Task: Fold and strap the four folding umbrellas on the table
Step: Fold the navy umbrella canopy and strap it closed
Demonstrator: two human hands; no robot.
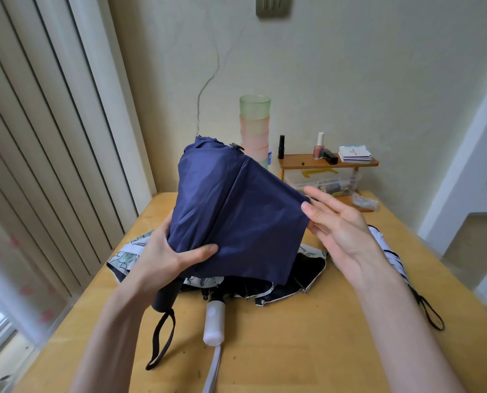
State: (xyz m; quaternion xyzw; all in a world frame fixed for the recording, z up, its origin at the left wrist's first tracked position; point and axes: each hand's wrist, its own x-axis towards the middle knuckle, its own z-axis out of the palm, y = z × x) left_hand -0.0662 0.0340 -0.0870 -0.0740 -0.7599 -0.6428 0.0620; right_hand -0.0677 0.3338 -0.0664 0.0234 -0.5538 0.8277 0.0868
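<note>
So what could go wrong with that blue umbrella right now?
The navy umbrella is loose and billowy, and only the left hand grips it, low near the handle. The fabric could bunch unevenly and make strapping hard. Its top points toward the stack of cups, so a swing might topple them. Its wrist loop lies beside the white handle and could snag.

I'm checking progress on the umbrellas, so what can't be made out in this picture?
Head view:
Fourth umbrella: not seen; the navy umbrella blocks the table's middle.
Floral umbrella: canopy mostly under the navy one.
Striped umbrella: mostly behind the right forearm.
Right hand: pinching the navy edge or only touching it, unclear.
Clear box: contents too small.
</note>
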